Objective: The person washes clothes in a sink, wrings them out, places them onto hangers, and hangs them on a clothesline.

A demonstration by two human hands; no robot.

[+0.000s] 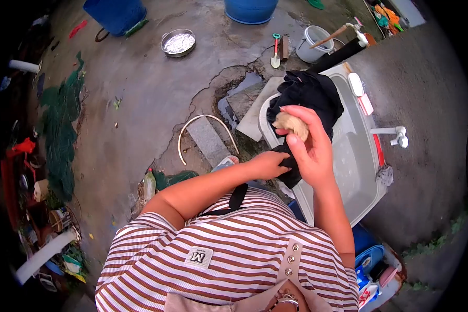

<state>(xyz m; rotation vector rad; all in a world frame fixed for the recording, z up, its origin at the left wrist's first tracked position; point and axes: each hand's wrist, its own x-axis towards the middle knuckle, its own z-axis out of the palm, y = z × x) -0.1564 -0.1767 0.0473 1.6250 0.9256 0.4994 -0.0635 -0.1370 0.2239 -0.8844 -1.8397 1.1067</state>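
Where cloth point(311, 93) overhangs the sink point(354, 182), it is gripped by the left hand point(267, 165). A tan lump point(292, 125) is pinched by the right hand point(318, 156).

1 small tan lump point(290, 124), uneven and rough-edged, held between thumb and fingers of the right hand point(314, 148), 1 black cloth point(312, 93), bunched and wrinkled in the far end of a pale sink point(356, 151), its near part at the left hand point(268, 165)

Cloth point(309, 91) in sink point(354, 156), tap point(392, 133) at sink's right, bucket point(303, 51) beyond sink, spade point(275, 58) left of bucket
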